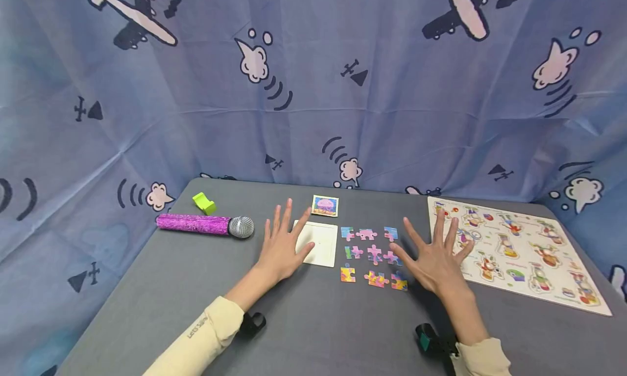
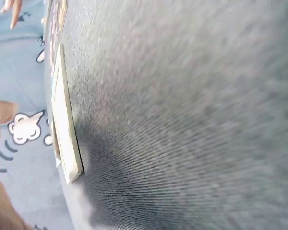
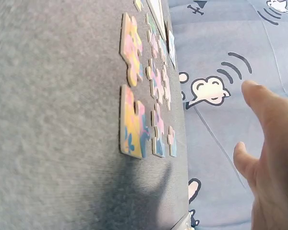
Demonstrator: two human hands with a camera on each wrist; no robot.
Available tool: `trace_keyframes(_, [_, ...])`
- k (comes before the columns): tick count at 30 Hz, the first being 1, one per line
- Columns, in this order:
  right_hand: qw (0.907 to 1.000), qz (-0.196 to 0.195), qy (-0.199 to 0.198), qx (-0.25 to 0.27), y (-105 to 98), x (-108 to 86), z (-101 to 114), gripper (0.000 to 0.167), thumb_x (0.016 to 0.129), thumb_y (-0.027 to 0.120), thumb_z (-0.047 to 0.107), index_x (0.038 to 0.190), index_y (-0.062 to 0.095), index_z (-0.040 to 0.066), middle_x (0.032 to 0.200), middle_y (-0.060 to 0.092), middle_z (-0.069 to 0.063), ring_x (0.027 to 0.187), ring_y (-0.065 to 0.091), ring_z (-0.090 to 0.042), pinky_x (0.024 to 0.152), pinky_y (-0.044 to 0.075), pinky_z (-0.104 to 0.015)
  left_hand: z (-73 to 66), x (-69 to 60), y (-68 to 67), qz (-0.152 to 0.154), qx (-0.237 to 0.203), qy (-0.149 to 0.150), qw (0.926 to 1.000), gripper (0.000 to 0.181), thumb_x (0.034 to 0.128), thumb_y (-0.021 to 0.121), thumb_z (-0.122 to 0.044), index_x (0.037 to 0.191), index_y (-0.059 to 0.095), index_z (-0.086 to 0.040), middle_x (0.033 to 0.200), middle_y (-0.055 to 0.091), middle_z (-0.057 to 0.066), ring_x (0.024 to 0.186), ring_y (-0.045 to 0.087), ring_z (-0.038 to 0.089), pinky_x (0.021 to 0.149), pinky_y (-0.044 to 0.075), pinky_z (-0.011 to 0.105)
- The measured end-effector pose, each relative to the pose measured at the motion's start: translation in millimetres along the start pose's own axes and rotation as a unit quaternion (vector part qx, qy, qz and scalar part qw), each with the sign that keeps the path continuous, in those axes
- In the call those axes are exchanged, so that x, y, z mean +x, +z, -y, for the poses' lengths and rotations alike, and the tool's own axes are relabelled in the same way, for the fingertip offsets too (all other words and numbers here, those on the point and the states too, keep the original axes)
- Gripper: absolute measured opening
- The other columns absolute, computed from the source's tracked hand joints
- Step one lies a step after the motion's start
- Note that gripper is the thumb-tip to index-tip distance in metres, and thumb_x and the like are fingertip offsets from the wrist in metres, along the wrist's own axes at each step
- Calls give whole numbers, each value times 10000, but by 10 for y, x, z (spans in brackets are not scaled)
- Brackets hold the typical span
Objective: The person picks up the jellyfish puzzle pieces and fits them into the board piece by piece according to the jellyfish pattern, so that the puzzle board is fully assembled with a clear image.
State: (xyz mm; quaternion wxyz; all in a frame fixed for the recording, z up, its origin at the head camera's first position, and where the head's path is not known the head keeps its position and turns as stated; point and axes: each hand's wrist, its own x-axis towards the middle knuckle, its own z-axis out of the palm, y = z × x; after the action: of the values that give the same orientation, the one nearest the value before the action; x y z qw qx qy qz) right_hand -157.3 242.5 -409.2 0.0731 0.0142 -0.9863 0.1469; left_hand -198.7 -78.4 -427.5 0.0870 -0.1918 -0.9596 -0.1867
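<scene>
My left hand (image 1: 281, 252), fingers straight and spread, is over the left edge of a white square tray (image 1: 320, 244) and holds nothing. To the right of the puzzle pieces, my right hand (image 1: 437, 262) is spread beside a large picture board (image 1: 519, 251), also holding nothing. Between the hands lie several separate jigsaw pieces in rows, among them a pink one (image 1: 374, 254) and a yellow-blue corner piece (image 3: 132, 127). The left wrist view shows the tray (image 2: 65, 120) edge-on, with part of my left hand (image 2: 0, 182) at the left.
A small jellyfish picture card (image 1: 325, 205) lies behind the tray. At the left are a purple glittery microphone (image 1: 193, 223) and a green block (image 1: 204, 203). A patterned blue curtain (image 1: 303, 120) hangs behind the grey table (image 1: 313, 321).
</scene>
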Motion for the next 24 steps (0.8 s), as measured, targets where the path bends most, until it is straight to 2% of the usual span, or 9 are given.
trace_keyframes(2, [10000,-5,-31,24,-4,4,6,778,894,390,683,1515,266,231,1520,-309,-155,1338,-316,-416,874,-132,-820,-2,-11,6,119,-265,114,9995,720,914,603,-383,1525,245,-254,1588,82,167,1433,71,411,1080,203,633])
trace_keyframes(5, [9999,-1,-110,64,-4,7,26,771,896,401,675,1516,265,239,1522,-304,-154,1343,-311,-410,882,-123,-819,16,-27,-19,415,-634,113,9971,715,887,665,-318,1502,318,-201,1569,160,185,1406,170,440,1059,291,597])
trace_keyframes(9, [9996,64,-229,123,3,8,55,759,901,408,664,1518,262,247,1523,-290,-171,1347,-297,-417,886,-104,-823,87,-32,-62,576,-918,202,9939,680,827,751,-256,1424,454,-122,1516,268,241,1348,273,493,1031,336,592])
trace_keyframes(12, [9992,197,-278,204,-5,0,67,751,912,400,651,1521,249,239,1518,-294,-183,1341,-300,-422,889,-109,-819,133,-14,-83,580,-920,432,9931,629,776,799,-214,1331,549,-58,1447,364,283,1299,363,489,1015,362,580])
trace_keyframes(17, [9971,491,-323,485,-27,-25,80,732,936,395,613,1528,224,218,1517,-277,-219,1343,-282,-450,914,-59,-817,160,27,-92,843,-665,741,9914,448,736,827,-174,1115,680,13,1282,548,270,1193,520,412,984,429,496])
trace_keyframes(20, [9942,657,-398,758,-33,-25,86,707,954,401,571,1533,198,220,1529,-228,-247,1359,-231,-480,933,8,-813,160,45,-91,947,-616,728,9909,335,722,835,-163,986,725,10,1210,606,240,1132,572,392,960,457,463])
trace_keyframes(24, [9890,734,-597,1133,-27,-4,83,676,972,416,508,1535,191,211,1543,-129,-284,1369,-148,-523,947,54,-800,168,76,-72,733,-826,656,9917,271,656,867,-125,839,726,17,1173,624,239,1098,592,399,949,468,449])
